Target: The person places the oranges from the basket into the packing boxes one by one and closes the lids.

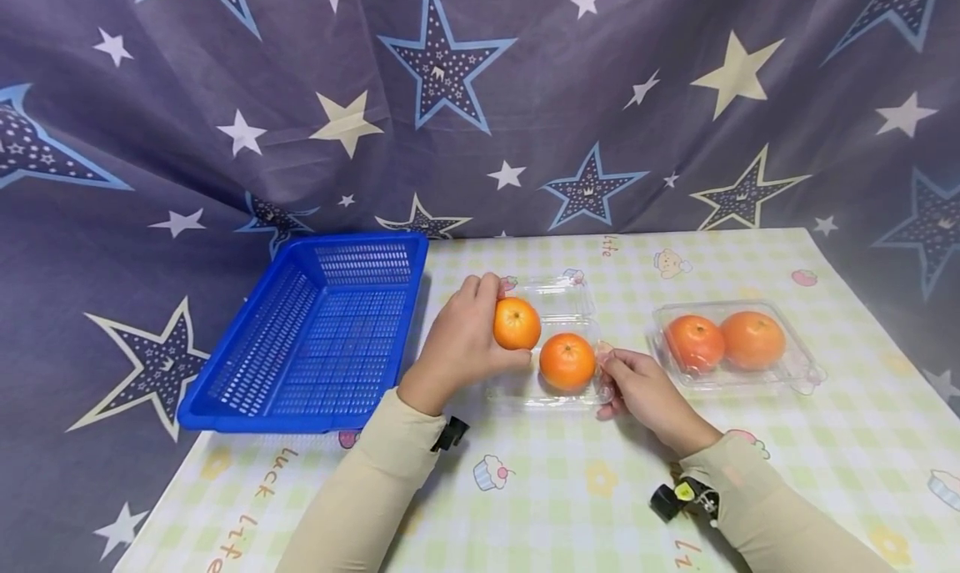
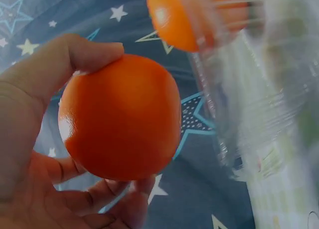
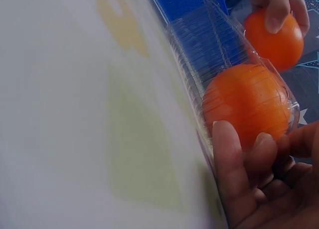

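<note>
The left hand [image 1: 459,339] grips one orange [image 1: 517,324] with thumb and fingers curled round it; in the left wrist view the thumb lies over the top of the fruit and the fingers cup it from below. The orange is held just above the left part of the open clear clamshell [image 1: 551,306], which lies on the checked tablecloth [image 1: 570,490] between the blue basket [image 1: 315,339] and a second, closed clamshell [image 1: 738,344]. A second orange [image 1: 567,361] sits in the near compartment of the open clamshell. The right hand [image 1: 637,385] holds the right edge of that container: in the right wrist view its fingers [image 3: 234,159] press against the clear wall beside the seated orange, curled lightly round the rim. The closed clamshell holds two oranges and stands well apart from both hands. The blue basket stands just left of the left hand, and nothing can be seen in it. Judged from this arrangement, the step in hand is moving one orange between the open clamshell and the basket; the direction cannot be told. The next move calls for a steady hold on the container by the right hand so the light plastic does not slide or tip, and a firm grip on the fruit.
</note>
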Tool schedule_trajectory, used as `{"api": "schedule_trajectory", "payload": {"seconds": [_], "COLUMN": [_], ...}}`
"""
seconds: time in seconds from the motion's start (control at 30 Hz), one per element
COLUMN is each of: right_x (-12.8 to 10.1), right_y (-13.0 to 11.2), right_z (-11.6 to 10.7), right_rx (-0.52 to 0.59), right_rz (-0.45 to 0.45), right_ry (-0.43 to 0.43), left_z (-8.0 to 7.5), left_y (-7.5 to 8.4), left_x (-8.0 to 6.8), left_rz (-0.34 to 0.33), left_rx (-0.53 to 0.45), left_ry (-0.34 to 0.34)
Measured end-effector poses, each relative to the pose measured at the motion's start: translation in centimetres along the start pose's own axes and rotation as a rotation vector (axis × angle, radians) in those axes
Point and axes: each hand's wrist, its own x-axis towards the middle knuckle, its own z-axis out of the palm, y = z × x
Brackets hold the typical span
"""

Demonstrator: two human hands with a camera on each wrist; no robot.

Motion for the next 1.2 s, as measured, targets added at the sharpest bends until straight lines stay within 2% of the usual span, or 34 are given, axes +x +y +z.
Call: {"api": "schedule_trajectory", "payload": {"seconds": [0.13,0.33,0.63,0.83,1.0,1.2], "right_x": [0.0,-0.1,-0.1,-0.1,-0.1,-0.1], "right_y": [0.0,-0.1,0.0,0.0,0.0,0.0], "right_z": [0.0,-0.1,-0.1,-0.1,-0.1,-0.1], "right_rx": [-0.004,-0.005,-0.001,0.003,0.007,-0.004], "right_rz": [-0.001,-0.006,-0.013,-0.021,-0.019,-0.019], "right_ry": [0.001,0.001,0.002,-0.006,-0.009,-0.004], "left_z": [0.7,1.1,1.4,1.6,1.6,1.6], "left_y": [0.2,0.4,0.6,0.7,0.6,0.5], "left_x": [0.0,0.0,-0.2,-0.4,-0.4,-0.5], "left_rz": [-0.04,-0.045,-0.088,-0.098,-0.071,-0.025], "left_rx": [0.052,0.037,0.059,0.082,0.127,0.211], "left_ry": [-0.026,-0.082,-0.199,-0.253,-0.265,-0.237]}}
